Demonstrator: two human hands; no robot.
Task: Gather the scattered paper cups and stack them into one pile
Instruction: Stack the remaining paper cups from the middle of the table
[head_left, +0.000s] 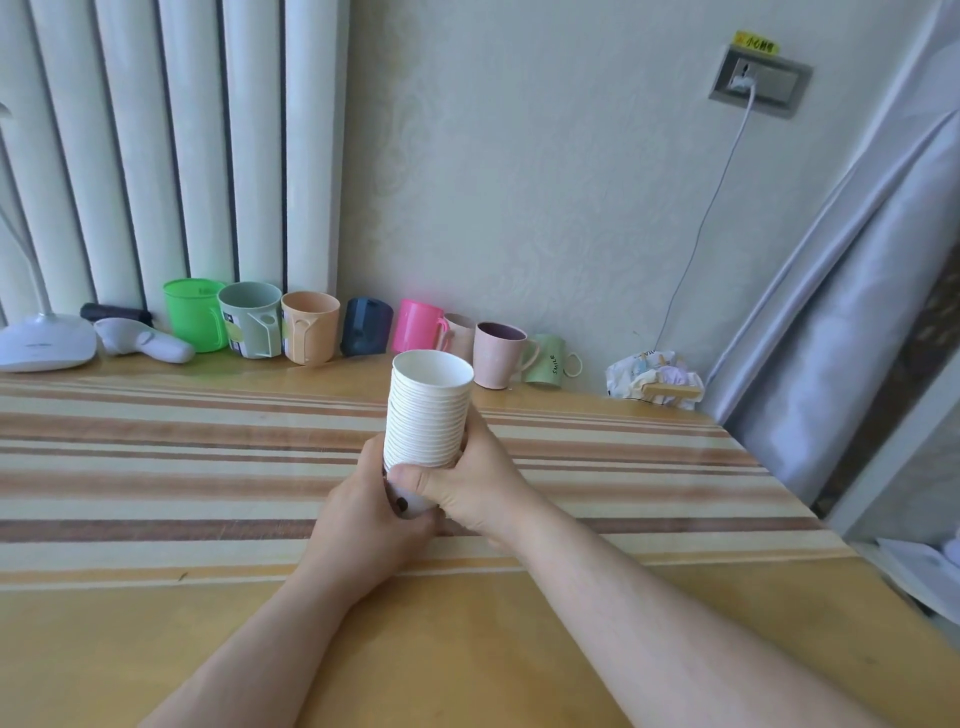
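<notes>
We judge the gathering nearly finished: our left hand (371, 512) and right hand (470, 480) both close around the base of one tall nested pile of white paper cups (428, 413), upright above the striped wooden counter (156, 467), no loose cups visible.

We see a row of coloured plastic mugs (363, 335) along the wall, our white desk lamp (44, 340) far left, crumpled packet (655, 379) right, charger cable (701, 218) hanging from the wall socket (761, 80), striped tablecloth (156, 457) across the wooden table (467, 665).
</notes>
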